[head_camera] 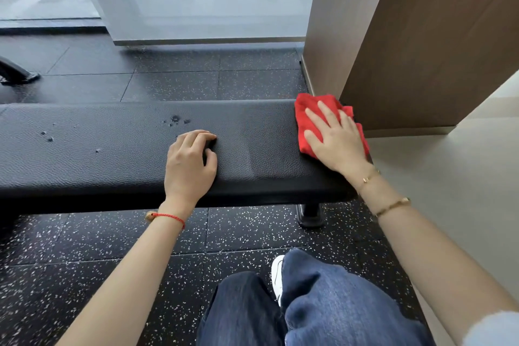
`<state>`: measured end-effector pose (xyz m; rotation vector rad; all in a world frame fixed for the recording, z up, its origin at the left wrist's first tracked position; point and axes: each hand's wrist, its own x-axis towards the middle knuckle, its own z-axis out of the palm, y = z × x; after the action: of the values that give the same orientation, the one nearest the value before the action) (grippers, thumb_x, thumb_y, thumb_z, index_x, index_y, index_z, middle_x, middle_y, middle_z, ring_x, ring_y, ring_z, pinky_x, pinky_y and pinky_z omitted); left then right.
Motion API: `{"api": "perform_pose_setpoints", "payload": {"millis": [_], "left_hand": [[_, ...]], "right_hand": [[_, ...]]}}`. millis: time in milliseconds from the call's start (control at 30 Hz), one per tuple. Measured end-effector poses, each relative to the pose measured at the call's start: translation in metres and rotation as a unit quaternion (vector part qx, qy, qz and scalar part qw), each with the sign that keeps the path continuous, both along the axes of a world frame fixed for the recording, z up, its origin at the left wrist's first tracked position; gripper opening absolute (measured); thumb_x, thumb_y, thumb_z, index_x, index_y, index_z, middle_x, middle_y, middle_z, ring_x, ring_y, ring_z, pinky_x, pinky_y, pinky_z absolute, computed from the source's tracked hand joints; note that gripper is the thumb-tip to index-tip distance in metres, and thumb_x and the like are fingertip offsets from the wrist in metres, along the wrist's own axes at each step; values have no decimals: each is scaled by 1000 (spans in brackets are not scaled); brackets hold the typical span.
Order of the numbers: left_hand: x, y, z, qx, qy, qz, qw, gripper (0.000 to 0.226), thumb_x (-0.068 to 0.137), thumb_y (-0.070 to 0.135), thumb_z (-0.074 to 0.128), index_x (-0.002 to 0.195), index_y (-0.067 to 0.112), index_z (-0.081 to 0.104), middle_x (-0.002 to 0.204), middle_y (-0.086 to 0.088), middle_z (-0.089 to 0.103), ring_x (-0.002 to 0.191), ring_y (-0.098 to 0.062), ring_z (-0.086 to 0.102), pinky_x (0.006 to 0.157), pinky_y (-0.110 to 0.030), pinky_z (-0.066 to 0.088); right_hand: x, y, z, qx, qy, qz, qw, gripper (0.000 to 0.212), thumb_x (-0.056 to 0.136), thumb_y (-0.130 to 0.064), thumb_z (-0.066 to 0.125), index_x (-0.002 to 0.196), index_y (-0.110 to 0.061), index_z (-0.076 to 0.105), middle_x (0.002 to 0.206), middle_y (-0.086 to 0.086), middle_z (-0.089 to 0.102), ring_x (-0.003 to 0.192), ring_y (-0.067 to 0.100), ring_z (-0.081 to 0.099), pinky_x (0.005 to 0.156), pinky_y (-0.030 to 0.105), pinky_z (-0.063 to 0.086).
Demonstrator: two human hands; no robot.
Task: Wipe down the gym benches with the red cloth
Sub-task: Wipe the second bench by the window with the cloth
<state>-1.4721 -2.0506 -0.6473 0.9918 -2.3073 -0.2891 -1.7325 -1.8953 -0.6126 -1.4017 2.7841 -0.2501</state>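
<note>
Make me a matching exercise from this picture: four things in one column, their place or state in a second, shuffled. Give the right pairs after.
Column one:
1. red cloth
2. left hand
3. right hand
4. droplets

Column two:
A. resting bare on the middle of the bench, fingers curled
B. spread flat, pressing down on fabric
C. scattered on the pad, left of both hands
D. lying at the bench's right end, under a palm

Pairs: 1-D, 2-A, 3-B, 4-C
</note>
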Motion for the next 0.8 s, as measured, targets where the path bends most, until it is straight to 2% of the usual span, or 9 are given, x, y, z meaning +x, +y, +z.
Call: {"api": "perform_pose_setpoints", "payload": {"millis": [67,167,367,500,600,667,800], "left_hand": [[-1,1,1,2,-4,2,1000,25,88,14,55,112,18,63,118,3,63,115,-22,52,99,-37,39],[0,0,1,1,-4,0,1000,25,89,14,55,112,19,63,118,3,63,115,-21,52,100,-36,39],[1,-2,-1,-3,2,-9,1000,26,88,14,55,112,19,64,119,4,63,114,-20,53,99,-36,39],[1,-2,-3,-4,2,-12,1000,26,89,14,55,113,19,64,119,3,63,115,-20,53,100,-36,40],[1,-2,-2,-2,3,-5,1000,26,88,14,55,112,20,64,118,4,64,114,-20,53,100,-36,40],[0,-1,-1,2,3,-2,1000,26,88,15,54,111,20,64,117,4,64,114,-20,53,100,-37,40],[1,0,2,4,0,0,1000,26,87,16,54,110,19,64,116,4,64,113,-21,54,99,-38,41]], "right_hand": [[-1,-25,2,11,-19,-8,1000,55,98,-52,32,152,-41,25,164,-10,11,148,35,14,122,45,5],[23,-47,4,21,-19,46,999,57,98,-53,32,153,-40,22,164,-9,10,148,37,12,122,45,4],[67,-4,1,5,9,190,982,57,95,-51,40,151,-40,30,162,-12,19,146,31,22,121,44,11],[40,32,0,-11,9,128,992,62,89,-57,27,149,-41,33,161,-12,23,144,30,27,121,42,15],[6,22,1,-1,9,40,999,58,94,-55,31,150,-40,32,162,-10,21,145,33,24,120,43,16],[-9,-1,3,17,-8,-2,1000,55,98,-52,34,151,-41,27,163,-9,15,147,35,18,122,45,10],[10,-49,5,37,-34,29,998,57,99,-53,31,153,-42,19,165,-9,6,150,37,7,123,45,0]]}}
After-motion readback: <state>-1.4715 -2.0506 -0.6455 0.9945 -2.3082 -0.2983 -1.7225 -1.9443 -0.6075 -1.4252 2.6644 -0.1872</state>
